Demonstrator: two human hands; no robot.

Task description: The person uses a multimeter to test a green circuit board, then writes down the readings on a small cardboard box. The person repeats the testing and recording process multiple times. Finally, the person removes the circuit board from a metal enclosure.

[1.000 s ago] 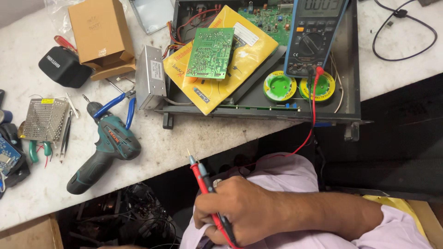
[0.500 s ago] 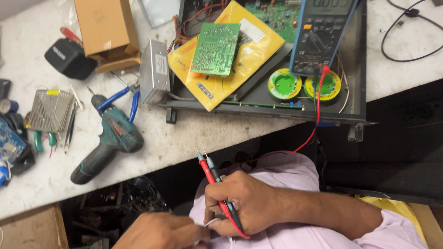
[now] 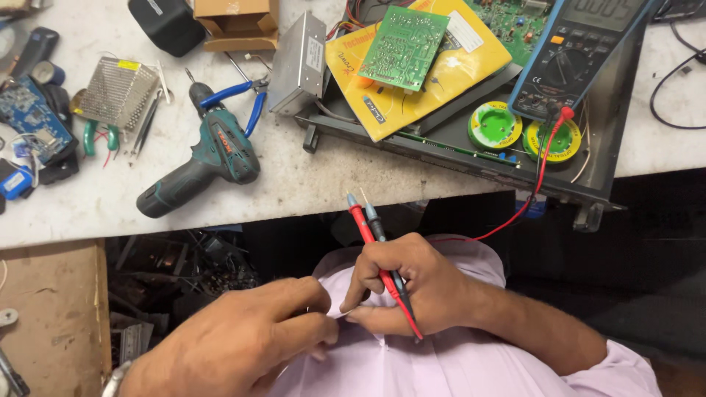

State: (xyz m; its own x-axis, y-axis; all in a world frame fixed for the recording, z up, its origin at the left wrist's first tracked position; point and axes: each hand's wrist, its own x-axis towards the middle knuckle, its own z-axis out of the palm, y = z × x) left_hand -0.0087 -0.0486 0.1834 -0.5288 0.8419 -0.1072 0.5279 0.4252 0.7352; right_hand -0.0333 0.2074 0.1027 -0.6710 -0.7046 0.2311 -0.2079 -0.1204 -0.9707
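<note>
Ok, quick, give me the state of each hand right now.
Left hand: fingers pinched shut on something small and pale; what it is cannot be told.
Right hand: closed, holding the red probe and black probe.

brown cardboard box [image 3: 237, 22] top centre | yellow packet [image 3: 419, 73] under green board | grey meter screen [image 3: 609, 11] top right

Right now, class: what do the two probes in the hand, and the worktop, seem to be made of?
Probes: red and black matte plastic bodies with thin bare metal tips, by the look. Right hand grips both. Worktop: pale speckled slab, scuffed and stained; probably stone or a stone-like composite.
</note>
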